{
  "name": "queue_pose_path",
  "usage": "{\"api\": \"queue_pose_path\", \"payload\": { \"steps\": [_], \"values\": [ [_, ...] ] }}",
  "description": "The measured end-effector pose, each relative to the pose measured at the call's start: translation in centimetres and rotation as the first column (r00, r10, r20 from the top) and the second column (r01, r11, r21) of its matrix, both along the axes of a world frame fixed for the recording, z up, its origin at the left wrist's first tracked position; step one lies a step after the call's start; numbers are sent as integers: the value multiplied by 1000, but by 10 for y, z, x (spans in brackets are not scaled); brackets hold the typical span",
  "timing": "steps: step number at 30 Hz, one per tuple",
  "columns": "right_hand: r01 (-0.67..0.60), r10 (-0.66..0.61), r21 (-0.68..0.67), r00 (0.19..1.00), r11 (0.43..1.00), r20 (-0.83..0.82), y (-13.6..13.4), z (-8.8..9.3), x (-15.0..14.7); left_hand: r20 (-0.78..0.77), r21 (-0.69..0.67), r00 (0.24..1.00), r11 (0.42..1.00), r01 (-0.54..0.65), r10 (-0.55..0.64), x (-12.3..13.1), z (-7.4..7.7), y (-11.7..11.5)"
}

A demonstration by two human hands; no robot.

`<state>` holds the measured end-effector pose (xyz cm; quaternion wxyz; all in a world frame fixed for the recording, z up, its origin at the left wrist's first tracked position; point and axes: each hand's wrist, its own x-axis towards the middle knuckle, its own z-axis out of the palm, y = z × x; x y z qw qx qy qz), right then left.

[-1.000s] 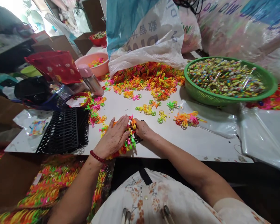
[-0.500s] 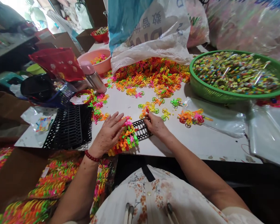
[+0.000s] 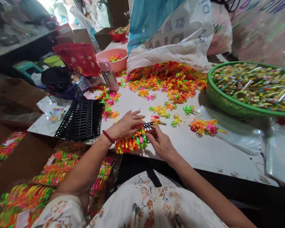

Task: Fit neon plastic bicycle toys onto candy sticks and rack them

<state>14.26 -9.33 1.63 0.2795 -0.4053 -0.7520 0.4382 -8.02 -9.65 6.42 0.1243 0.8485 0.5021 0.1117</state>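
Note:
A black plastic rack [image 3: 148, 125] lies near the front edge of the white table, largely covered by a row of small colourful plastic bicycle toys [image 3: 130, 144]. My left hand [image 3: 127, 125] rests over the top of this row, fingers stretched out and slightly spread. At the rack's right end my right hand [image 3: 161, 144] has its thumb and fingers curled together by the last toys; what is between the fingertips is hidden. Just beyond the rack are an orange toy [image 3: 156, 120] with a small stick and several yellow toys [image 3: 160, 110].
A heap of bicycle toys [image 3: 171, 79] spills from a large white sack [image 3: 171, 41]. On the right stands a green basket [image 3: 211, 85] of small wrapped pieces, beside plastic bags [image 3: 237, 126]. Black racks [image 3: 79, 122] and a flask [image 3: 109, 76] are left.
My left hand has moved further over the toy row. My right hand has shifted from the rack's far edge toward the end of the row. The camera view has turned left.

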Motion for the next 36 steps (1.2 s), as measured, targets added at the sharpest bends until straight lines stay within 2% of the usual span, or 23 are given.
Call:
{"api": "queue_pose_path", "payload": {
  "steps": [3, 7, 17, 22, 27, 32, 34, 36],
  "values": [
    [-44, 43, -21, 999, 999, -28, -10, -3, -12, -22, -14, 1000, 1000, 20, -20, 3, 2, 6],
    [-46, 46, -11, 999, 999, -7, -10, -2, -17, -15, -36, 998, 997, 65, -66, 5, 4, 13],
    [-62, 58, 84, 997, 995, 47, -15, 6, -23, 59, 28, 987, 988, 149, -151, -3, -8, 20],
    [-50, 53, -35, 994, 998, 96, -12, 4, -25, 30, 10, 997, 998, 68, -68, 1, -2, 9],
    [-101, 104, -40, 992, 994, 73, -13, 0, -29, 55, -54, 998, 998, 33, -30, 7, 7, -6],
    [-139, 139, -49, 990, 989, -3, -16, 6, -21, -56, 26, 998, 999, 41, -39, 17, 16, -25],
    [-115, 115, -24, 993, 993, 12, -9, 6, -12, -73, 43, 996, 998, 43, -40, 20, 17, -32],
    [-68, 62, 95, 996, 993, 61, 6, 2, -1, -86, 60, 995, 996, 58, -53, 24, 15, -38]
  ]
}}
